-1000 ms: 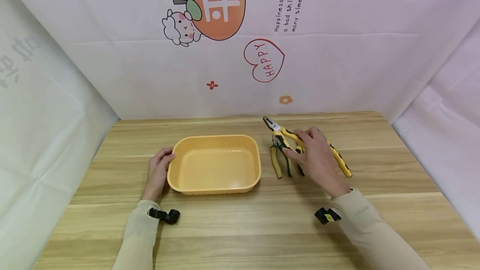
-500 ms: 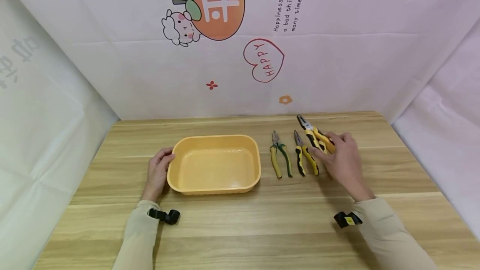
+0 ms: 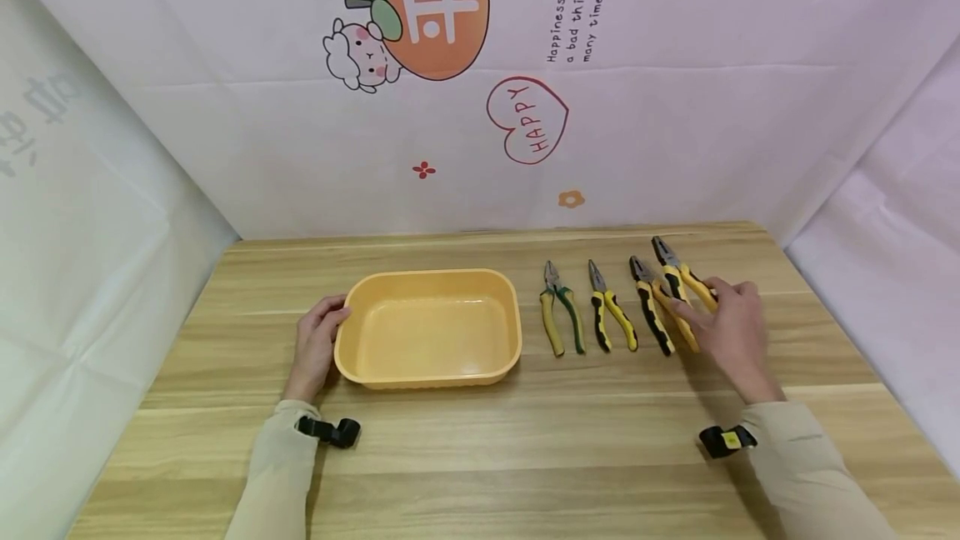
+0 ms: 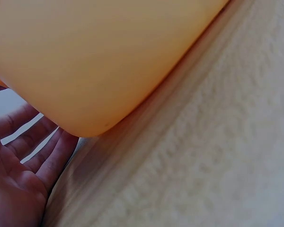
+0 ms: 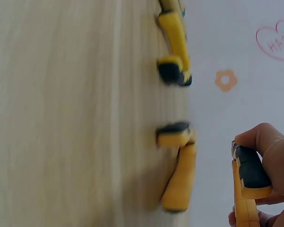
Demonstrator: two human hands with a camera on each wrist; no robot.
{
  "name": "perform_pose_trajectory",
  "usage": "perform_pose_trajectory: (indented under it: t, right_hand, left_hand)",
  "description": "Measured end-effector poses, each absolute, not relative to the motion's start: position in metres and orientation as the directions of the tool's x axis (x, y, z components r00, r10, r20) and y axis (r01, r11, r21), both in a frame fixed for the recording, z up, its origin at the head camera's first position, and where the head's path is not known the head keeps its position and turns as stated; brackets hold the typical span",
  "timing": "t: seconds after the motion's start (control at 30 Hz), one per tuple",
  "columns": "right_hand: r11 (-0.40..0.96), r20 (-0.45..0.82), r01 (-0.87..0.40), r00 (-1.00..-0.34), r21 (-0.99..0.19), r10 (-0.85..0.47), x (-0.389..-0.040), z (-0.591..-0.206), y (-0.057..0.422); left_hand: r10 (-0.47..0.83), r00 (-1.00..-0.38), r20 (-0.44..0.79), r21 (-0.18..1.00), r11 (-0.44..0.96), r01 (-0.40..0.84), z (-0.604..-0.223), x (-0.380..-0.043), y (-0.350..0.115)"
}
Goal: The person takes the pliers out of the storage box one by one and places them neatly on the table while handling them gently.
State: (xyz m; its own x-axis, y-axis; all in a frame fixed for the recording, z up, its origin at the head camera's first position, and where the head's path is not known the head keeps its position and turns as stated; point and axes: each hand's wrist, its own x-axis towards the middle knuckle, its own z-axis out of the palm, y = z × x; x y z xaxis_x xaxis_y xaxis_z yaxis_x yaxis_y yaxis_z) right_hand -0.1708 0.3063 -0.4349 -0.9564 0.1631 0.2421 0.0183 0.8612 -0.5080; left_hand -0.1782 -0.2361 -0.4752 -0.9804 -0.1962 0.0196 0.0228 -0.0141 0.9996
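In the head view, my left hand touches the left end of a yellow plastic tray. The left wrist view shows its fingers fairly straight against the tray's outer wall. My right hand grips combination pliers by their yellow-and-black handles, with the nose toward the back wall. Beneath and left of them lie similar yellow-and-black pliers, partly covered by the right hand. Farther left are needle-nose pliers and green-handled pliers.
All of this stands on a wood-grain table. A white printed cloth rises at the table's back edge, with more white cloth at both sides. Each wrist wears a small black camera.
The right hand has carried the held pliers rightward, from above the green-handled pair to the right end of the row. The left hand and tray have stayed put.
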Motion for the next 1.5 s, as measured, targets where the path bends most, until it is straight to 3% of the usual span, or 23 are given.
perform_pose_trajectory:
  t: [0.8,1.5]
  right_hand:
    - [0.893,0.136,0.072,-0.980,-0.443,0.147,-0.178,-0.453,0.364]
    - [0.902,0.046,0.117,-0.988,-0.415,0.150,-0.184,-0.456,0.362]
  left_hand:
    - [-0.187,-0.982,0.016,1.000,0.009,0.015,-0.476,-0.178,-0.238]
    - [-0.185,-0.982,0.036,0.999,0.008,0.036,-0.475,-0.178,-0.237]
